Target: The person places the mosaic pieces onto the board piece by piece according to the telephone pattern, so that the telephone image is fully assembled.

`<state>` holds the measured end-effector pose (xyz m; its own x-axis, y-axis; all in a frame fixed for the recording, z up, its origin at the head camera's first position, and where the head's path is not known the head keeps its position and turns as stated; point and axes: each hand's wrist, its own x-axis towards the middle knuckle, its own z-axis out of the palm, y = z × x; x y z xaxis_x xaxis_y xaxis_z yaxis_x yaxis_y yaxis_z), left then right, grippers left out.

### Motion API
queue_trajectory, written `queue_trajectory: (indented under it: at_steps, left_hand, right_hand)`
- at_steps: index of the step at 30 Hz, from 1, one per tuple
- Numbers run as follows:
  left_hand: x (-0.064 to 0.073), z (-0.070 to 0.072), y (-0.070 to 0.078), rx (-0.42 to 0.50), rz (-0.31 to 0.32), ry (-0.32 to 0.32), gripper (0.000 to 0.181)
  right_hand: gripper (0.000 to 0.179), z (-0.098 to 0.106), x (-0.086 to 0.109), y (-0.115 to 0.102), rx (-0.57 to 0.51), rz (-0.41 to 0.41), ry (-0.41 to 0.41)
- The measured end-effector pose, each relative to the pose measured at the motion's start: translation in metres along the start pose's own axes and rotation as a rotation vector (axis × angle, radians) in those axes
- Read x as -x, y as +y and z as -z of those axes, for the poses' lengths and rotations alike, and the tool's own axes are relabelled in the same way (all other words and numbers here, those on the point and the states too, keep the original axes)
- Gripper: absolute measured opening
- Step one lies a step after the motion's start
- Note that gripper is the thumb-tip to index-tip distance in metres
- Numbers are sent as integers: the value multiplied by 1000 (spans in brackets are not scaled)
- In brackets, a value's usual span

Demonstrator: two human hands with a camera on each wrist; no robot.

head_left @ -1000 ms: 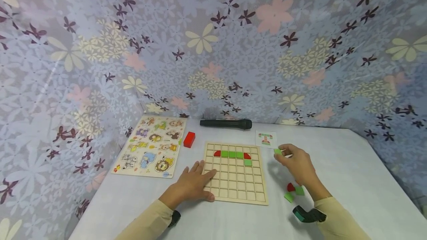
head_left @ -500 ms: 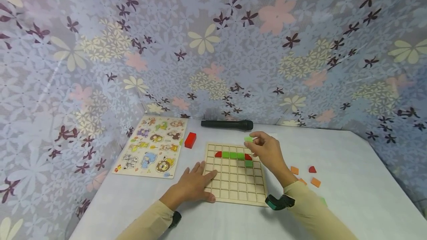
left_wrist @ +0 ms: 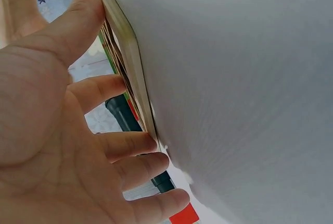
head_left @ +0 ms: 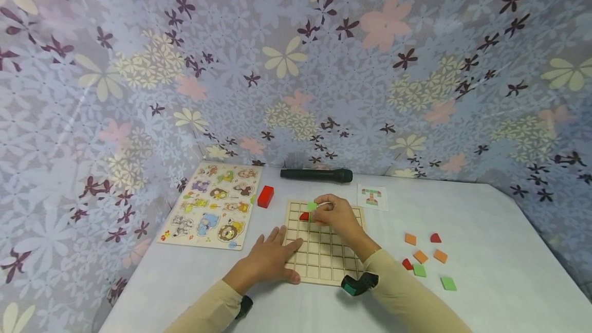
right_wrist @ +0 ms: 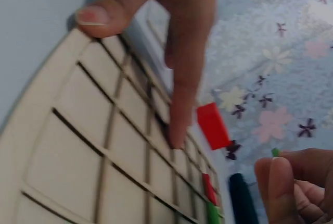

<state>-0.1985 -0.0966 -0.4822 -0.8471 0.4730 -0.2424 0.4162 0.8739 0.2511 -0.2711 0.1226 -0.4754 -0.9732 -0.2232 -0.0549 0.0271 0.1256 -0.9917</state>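
Observation:
A wooden grid board (head_left: 319, 259) lies on the white table. My left hand (head_left: 265, 262) rests at its left edge with fingers spread and straight, the thumb and index finger on the board. My right hand (head_left: 339, 221) pinches a green square tile (head_left: 312, 206) between thumb and fingertips, above the board's upper left part. Just below that tile, a red rounded tile (head_left: 304, 216) sits in a cell. The right hand hides most of the row of tiles to its right. In the right wrist view, the pinched tile shows only as a small green corner (right_wrist: 276, 152).
Loose orange (head_left: 410, 239), red (head_left: 436, 238) and green tiles (head_left: 448, 283) lie right of the board. A pattern card (head_left: 383, 204) is behind it. Farther back are a black microphone (head_left: 316, 175) and a red block (head_left: 265, 197); an animal puzzle board (head_left: 208, 240) lies left.
My right hand has carried the green tile leftward from beside the card to over the board's upper left. The card and loose tiles are uncovered again. My left hand has stayed put.

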Motion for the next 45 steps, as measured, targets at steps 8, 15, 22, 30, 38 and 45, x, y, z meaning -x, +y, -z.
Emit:
queue_trajectory:
  at_steps: [8,15,22,30,38,45]
  left_hand:
    - [0,1,0,-17,-3,1,92]
    - [-1,3,1,-12,-2,-3,91]
    - [1,6,3,-20,-6,6,91]
    - [1,4,3,2,0,0,91]
    - [1,1,1,39,9,-8,92]
    - [0,1,1,41,15,-9,92]
  right_hand:
    - [28,-18,-10,22,409,-34,-22]
    - [24,-22,-12,26,588,44,-17]
    - [25,-26,-10,22,617,58,-3]
    - [30,6,5,11,464,73,14]
    - [38,113,52,-21,473,81,146]
    - [62,185,86,-16,580,-61,215]
